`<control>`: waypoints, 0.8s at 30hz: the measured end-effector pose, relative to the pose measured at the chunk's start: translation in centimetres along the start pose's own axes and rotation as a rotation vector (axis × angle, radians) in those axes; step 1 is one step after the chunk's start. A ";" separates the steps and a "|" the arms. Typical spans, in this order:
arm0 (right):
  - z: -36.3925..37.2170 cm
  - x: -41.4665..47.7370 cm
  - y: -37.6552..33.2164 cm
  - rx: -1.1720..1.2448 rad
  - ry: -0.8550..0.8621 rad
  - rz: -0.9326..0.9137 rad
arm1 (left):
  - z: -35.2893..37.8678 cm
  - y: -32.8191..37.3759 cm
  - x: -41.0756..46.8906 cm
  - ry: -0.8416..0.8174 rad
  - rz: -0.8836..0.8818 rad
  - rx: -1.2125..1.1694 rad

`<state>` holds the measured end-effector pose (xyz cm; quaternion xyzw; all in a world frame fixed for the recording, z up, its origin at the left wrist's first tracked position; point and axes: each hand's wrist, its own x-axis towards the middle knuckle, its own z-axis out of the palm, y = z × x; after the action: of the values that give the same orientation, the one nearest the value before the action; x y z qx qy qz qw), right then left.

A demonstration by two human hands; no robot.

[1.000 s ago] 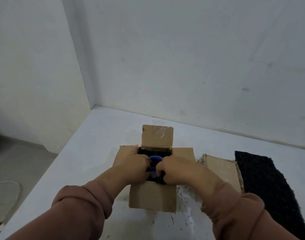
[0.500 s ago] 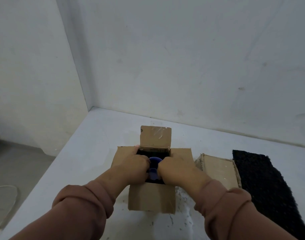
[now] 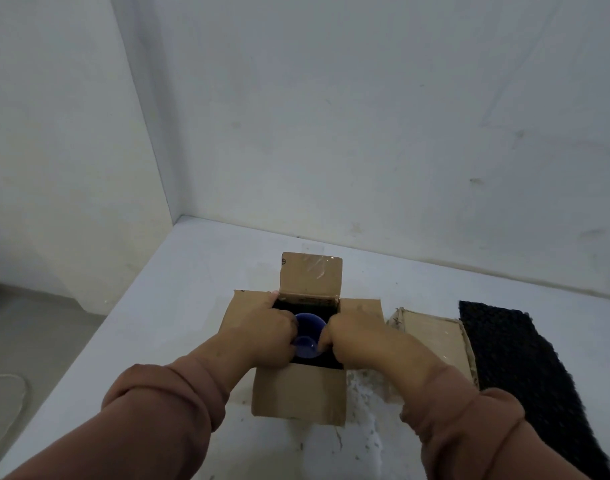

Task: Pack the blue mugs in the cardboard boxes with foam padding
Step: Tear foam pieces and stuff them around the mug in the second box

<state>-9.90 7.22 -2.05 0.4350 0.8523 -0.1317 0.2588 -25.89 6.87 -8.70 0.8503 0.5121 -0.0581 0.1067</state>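
White table, pale walls, grey floor, white cable at left
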 end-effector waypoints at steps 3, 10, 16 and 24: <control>0.9 -0.5 -0.9 -0.041 -0.088 0.007 | 0.2 0.2 0.0 0.002 -0.018 -0.011; 1.9 -1.0 -1.8 -0.021 -0.109 0.027 | -0.4 1.1 -0.3 0.010 -0.086 -0.028; 2.2 -2.9 3.1 0.609 0.396 0.230 | -2.0 2.9 -0.4 -0.014 -0.090 0.076; 10.9 -10.1 11.5 1.066 1.106 0.727 | -4.2 15.5 2.7 0.296 0.010 -0.499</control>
<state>7.93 2.28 -5.42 0.7474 0.4874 -0.1928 -0.4082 -11.01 3.21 -3.31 0.7996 0.5164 0.1949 0.2368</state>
